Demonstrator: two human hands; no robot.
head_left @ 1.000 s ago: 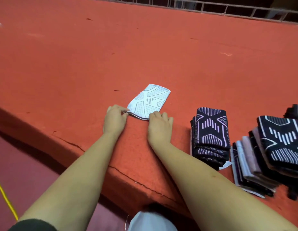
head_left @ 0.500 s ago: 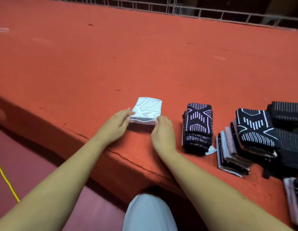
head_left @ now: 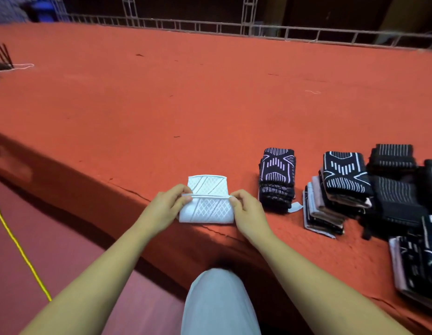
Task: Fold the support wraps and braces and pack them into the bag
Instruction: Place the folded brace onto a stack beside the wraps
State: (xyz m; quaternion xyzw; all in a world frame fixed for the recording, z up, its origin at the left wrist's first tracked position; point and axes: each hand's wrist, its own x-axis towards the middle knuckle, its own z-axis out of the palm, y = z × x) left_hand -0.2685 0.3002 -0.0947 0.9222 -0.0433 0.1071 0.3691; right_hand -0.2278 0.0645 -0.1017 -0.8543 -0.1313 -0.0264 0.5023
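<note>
Two bare arms in shot here: the left forearm (head_left: 101,274) and the right forearm (head_left: 306,269) both show uncovered from the bottom edge right up to the wrists, slim and smooth. The left hand (head_left: 165,209) and the right hand (head_left: 248,213) are bare as well, fingers slender. Down between the arms, there's a knee in a pale grey trouser leg (head_left: 219,303), the cloth plain, smooth across the top, a touch blurred at its edges

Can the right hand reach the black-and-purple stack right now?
Probably yes: the black-and-purple stack lies just beside the right hand, nothing between, but it pinches the white wrap and must release first.
</note>
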